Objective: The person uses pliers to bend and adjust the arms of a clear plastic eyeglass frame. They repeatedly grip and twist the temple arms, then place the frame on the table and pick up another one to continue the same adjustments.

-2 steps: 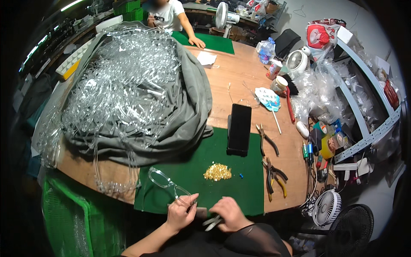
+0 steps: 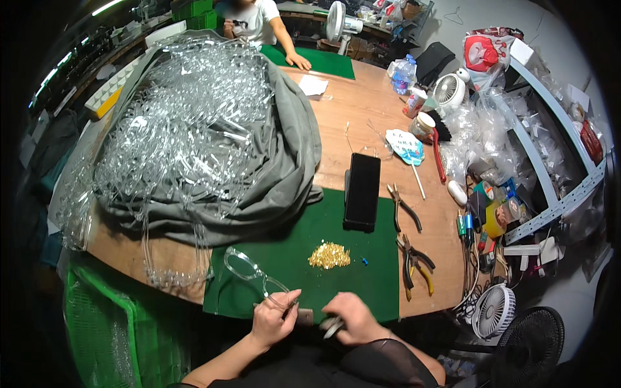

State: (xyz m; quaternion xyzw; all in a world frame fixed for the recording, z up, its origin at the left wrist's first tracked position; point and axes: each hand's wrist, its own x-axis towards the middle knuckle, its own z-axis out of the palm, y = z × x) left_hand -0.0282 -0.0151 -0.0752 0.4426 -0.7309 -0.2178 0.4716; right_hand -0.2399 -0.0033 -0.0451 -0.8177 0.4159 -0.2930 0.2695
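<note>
My left hand (image 2: 274, 319) is closed on a clear plastic eyeglass frame (image 2: 242, 265) near the mat's front edge. One lens ring points away to the left, and the part at my fingertips is partly hidden. Just to the right, my right hand (image 2: 354, 319) is closed round pliers (image 2: 332, 325), of which only some pale metal shows beneath the fingers. Beyond both hands, a heap of small gold-coloured metal pieces (image 2: 330, 255) lies on the green mat (image 2: 284, 223). A few tiny blue pieces (image 2: 365, 262) rest beside it.
A large heap of clear eyeglass frames (image 2: 187, 123) fills a grey cloth (image 2: 301, 145) at left. A black phone (image 2: 362, 194) lies beyond the gold pieces. Two pliers (image 2: 402, 208) (image 2: 414, 265) lie at right. Across the table, another person's hand (image 2: 299, 61) rests on a second green mat.
My right hand has moved slightly up and to the right, and the pliers in it have turned so less of them shows. The left hand and the eyeglass frame barely moved.
</note>
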